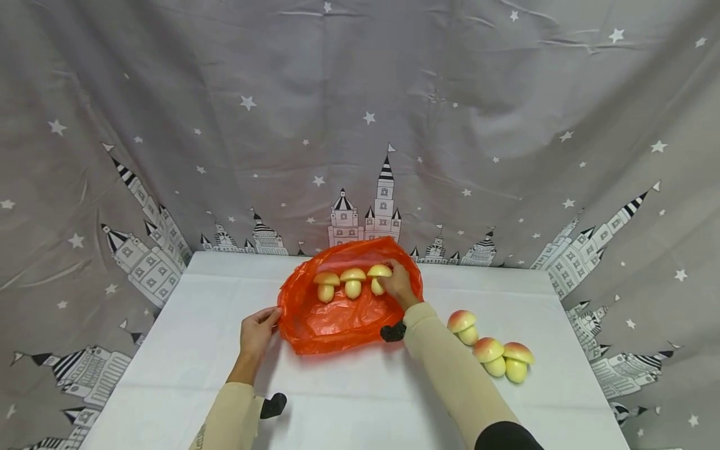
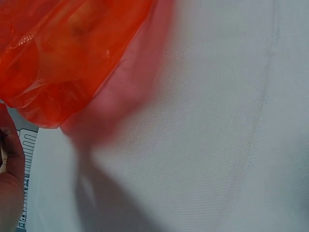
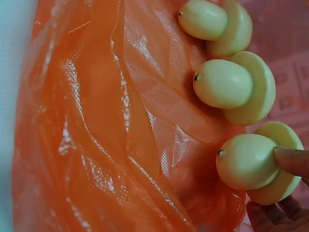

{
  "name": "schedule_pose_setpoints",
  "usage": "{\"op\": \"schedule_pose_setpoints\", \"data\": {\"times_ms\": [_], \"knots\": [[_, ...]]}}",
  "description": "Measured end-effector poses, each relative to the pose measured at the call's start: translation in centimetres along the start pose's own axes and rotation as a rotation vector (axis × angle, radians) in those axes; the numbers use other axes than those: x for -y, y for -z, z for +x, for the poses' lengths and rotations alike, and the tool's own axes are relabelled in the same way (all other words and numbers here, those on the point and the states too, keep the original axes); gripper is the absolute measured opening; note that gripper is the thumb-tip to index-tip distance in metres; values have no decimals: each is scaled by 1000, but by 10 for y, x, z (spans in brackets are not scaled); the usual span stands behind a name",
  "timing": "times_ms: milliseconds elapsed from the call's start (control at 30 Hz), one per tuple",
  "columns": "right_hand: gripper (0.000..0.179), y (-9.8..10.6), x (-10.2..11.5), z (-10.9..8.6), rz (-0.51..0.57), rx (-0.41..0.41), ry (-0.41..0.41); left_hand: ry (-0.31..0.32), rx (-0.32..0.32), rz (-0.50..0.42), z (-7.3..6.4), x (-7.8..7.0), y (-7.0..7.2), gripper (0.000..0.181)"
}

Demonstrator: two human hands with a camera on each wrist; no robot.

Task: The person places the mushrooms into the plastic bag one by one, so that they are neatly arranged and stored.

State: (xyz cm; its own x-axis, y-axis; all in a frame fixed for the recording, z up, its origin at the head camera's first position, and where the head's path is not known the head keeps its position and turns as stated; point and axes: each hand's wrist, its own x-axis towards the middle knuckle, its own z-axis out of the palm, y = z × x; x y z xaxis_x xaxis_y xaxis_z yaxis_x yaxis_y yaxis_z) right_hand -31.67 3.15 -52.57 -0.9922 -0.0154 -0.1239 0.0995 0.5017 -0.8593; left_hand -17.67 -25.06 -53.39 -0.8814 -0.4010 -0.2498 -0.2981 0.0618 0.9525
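An orange-red plastic bag (image 1: 332,334) lies with its mouth spread wide. Inside, along the far side, three toy mushrooms sit in a row: a left one (image 1: 326,279), a middle one (image 1: 352,286) and a right one (image 1: 379,271). My right hand (image 1: 398,285) reaches into the bag and grips the right mushroom; in the right wrist view the thumb (image 3: 292,161) presses the mushroom (image 3: 246,162) where stem meets cap. The bag's left rim is pinched by my left hand (image 1: 257,335). Only part of that hand (image 2: 10,169) shows in the left wrist view, beside the bag (image 2: 63,63).
Three more toy mushrooms with reddish caps lie on the white table (image 1: 315,406) right of the bag: one nearer it (image 1: 462,322), and a touching pair, left (image 1: 488,350) and right (image 1: 518,353). A grey curtain (image 1: 360,125) with castles hangs behind.
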Motion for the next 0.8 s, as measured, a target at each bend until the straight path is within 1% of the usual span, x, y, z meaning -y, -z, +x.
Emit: {"op": "schedule_pose_setpoints", "data": {"times_ms": [200, 300, 400, 633, 800], "knots": [[44, -3, -4, 3, -20, 11, 3, 8, -4, -10, 0, 1, 0, 37], [44, -4, -6, 4, -24, 10, 10, -5, -5, -5, 0, -1, -1, 37], [44, -3, -8, 3, -26, 11, 18, -5, -6, 6, -1, -3, -2, 37], [45, -6, -11, 4, -54, 21, -8, 20, 1, 25, -3, -3, 0, 38], [46, -7, -11, 3, -61, 28, -5, 29, -1, 35, -4, -3, 2, 38]]}}
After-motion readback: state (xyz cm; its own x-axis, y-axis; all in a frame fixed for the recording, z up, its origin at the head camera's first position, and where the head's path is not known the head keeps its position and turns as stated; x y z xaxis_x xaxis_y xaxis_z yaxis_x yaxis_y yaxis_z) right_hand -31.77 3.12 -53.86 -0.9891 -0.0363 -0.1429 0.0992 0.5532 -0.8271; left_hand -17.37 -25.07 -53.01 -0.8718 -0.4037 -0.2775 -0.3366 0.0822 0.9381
